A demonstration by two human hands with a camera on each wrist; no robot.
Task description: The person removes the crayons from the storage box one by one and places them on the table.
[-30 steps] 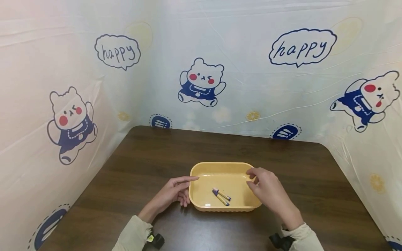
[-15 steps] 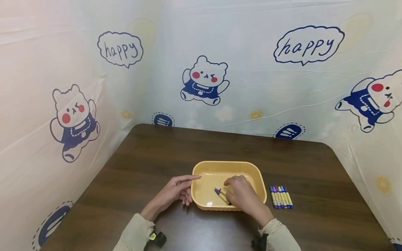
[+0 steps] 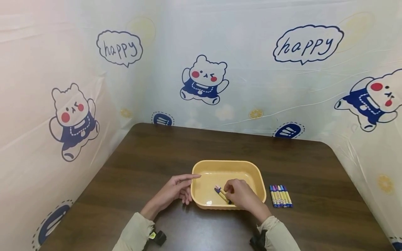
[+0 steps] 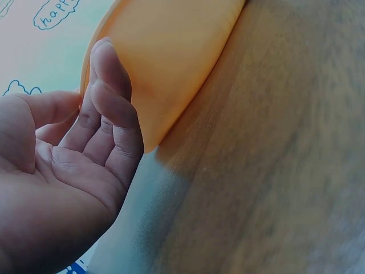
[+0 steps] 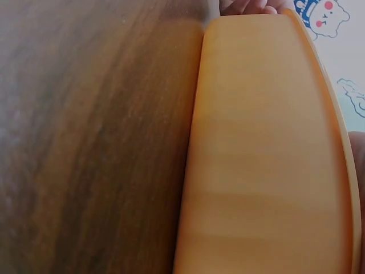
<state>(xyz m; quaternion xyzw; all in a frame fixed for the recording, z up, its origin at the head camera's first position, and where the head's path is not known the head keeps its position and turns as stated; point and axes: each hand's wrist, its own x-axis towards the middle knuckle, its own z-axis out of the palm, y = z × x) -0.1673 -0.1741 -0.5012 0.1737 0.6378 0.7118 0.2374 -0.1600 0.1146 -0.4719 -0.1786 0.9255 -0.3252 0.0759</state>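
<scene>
A yellow rectangular tray (image 3: 201, 195) stands on the table. Two crayons lie slanted on its floor: a dark-tipped crayon (image 3: 221, 195) and a pink-tipped crayon (image 3: 222, 190), partly covered by fingers. My right hand (image 3: 243, 196) reaches inside, its thumb and fingertips pinching the pink-tipped crayon. At the left rim, my left hand (image 3: 175, 190) touches the tray, index finger straight across the edge. The left wrist view has its other fingers (image 4: 114, 108) loosely bent beside the outer wall. Only the tray's outer side (image 5: 262, 148) fills much of the right wrist view; the pinch is hidden there.
A tidy row of several crayons (image 3: 281, 196) lies on the brown wooden table (image 3: 169, 150), right of the tray. Behind and at both sides hangs a pale printed curtain (image 3: 245, 83).
My right hand has moved from the tray's right rim to the crayons inside, and its fingertips have closed in. The crayon row at right is uncovered. My left hand stays at the rim.
</scene>
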